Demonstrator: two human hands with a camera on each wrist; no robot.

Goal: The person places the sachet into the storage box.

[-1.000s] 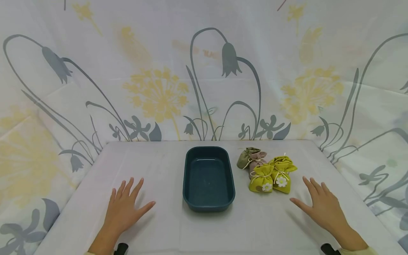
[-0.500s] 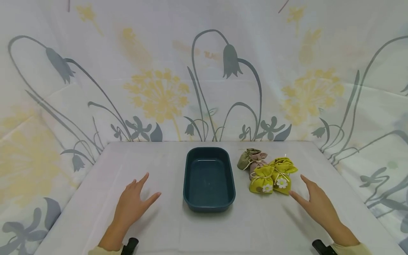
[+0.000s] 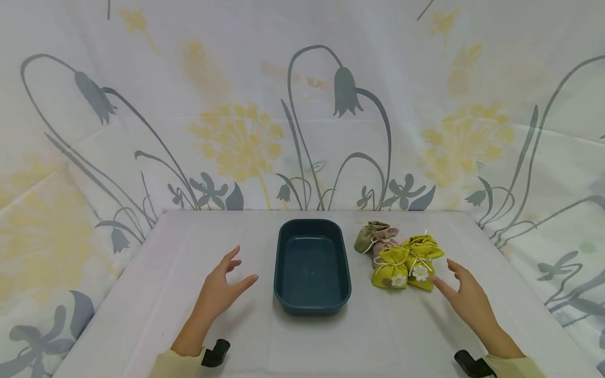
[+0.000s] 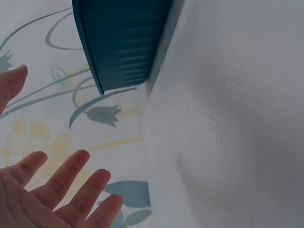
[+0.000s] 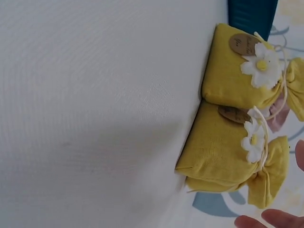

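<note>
A dark teal rectangular bin point(image 3: 312, 304) stands on the white table, left of a cluster of small drawstring pouches. Two yellow-green pouches with white flowers are in front, the left one point(image 3: 386, 273) and the right one point(image 3: 427, 252). Behind them sit an olive pouch point(image 3: 365, 239) and a mauve pouch point(image 3: 385, 236). My left hand point(image 3: 219, 289), fingers loosely bent and holding nothing, hovers left of the bin. Close to the right yellow pouch is my right hand point(image 3: 468, 296), thumb and fingers apart; in the right wrist view only its fingertips point(image 5: 278, 218) show.
A white cloth covers the table point(image 3: 302, 352). Behind it hangs a curtain point(image 3: 236, 79) printed with grey bellflowers and yellow blooms. Each wrist carries a black camera mount, the left point(image 3: 216, 353) and the right point(image 3: 474, 363).
My left hand has moved right and a little farther forward, towards the bin, its fingers bending. My right hand has shifted slightly, its fingers closer together. Bin and pouches stay put.
</note>
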